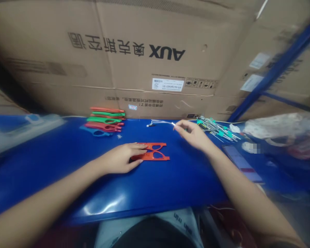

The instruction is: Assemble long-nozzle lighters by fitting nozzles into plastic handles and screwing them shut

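Two orange plastic handle halves (158,155) with oval cut-outs lie side by side on the blue table. My left hand (122,156) rests over their left ends, fingers stretched out and thumb at the near edge. It hides part of both halves. My right hand (192,134) is raised to the right of them, thumb and fingertips pinched on a thin white wire (161,121). A small shiny piece (173,124) shows at the fingertips. The wire runs left to a small white connector (148,125) and a dark part.
A stack of orange, green and blue plastic handle pieces (105,120) lies at the back left, with tiny screws (119,136) nearby. Metal rods with teal parts (218,128) lie at the right, near a phone (241,163) and plastic bags (268,129). Cardboard (124,75) stands behind.
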Demonstrator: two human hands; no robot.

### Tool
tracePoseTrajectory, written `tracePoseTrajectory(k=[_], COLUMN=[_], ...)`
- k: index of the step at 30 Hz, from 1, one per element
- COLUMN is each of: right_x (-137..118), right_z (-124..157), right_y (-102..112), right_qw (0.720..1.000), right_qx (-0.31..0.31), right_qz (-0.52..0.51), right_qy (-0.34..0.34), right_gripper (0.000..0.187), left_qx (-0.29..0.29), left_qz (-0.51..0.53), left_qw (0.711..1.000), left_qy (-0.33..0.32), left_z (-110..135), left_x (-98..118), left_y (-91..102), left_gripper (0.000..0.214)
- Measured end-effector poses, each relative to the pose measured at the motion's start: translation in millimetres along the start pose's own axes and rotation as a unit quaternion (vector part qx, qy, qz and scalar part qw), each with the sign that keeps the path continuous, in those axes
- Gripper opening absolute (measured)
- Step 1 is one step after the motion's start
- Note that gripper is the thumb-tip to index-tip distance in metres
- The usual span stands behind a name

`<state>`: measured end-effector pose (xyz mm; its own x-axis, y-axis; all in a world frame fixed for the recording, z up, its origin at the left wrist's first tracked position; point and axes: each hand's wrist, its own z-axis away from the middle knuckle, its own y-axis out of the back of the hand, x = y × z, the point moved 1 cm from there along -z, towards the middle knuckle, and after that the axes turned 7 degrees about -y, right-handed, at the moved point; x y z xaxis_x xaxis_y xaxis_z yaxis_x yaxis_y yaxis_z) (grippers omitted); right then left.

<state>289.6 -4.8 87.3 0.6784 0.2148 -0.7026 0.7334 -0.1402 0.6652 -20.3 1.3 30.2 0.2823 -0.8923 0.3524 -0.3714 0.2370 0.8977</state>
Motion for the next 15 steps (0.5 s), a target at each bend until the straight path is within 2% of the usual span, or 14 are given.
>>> tracePoseTrajectory(k=[2,5,8,12,15], right_x=[-5,-4,3,10,11], right_z=[7,17,24,25,27], right_y=[-23,-45,-52,-54,-57], right_qw=[0.998,0.995,0.994,0.995,0.994], right_qx=[-0.047,-0.088,-0.104,-0.099,-0.107], right_qz=[-0.026,-0.040,-0.035,-0.023,-0.014], right_qy=[0.021,0.024,0.007,-0.022,-0.031], right_gripper=[0.034,0.030,0.027,0.029,0.032], left_qx=[-0.009,-0.002,0.055,0.153,0.194], left_qz=[0.000,0.012,0.051,0.065,0.077], left_qw=[1.000,0.999,0.993,0.982,0.975], left_qy=[0.004,0.044,0.095,0.087,0.072], left_z=[5,9,8,4,2], left_x=[2,2,-3,-5,-3], left_y=[3.0,5.1,4.5,-1.2,-6.7], left_gripper=[0.045,0.049,0.049,0.042,0.033])
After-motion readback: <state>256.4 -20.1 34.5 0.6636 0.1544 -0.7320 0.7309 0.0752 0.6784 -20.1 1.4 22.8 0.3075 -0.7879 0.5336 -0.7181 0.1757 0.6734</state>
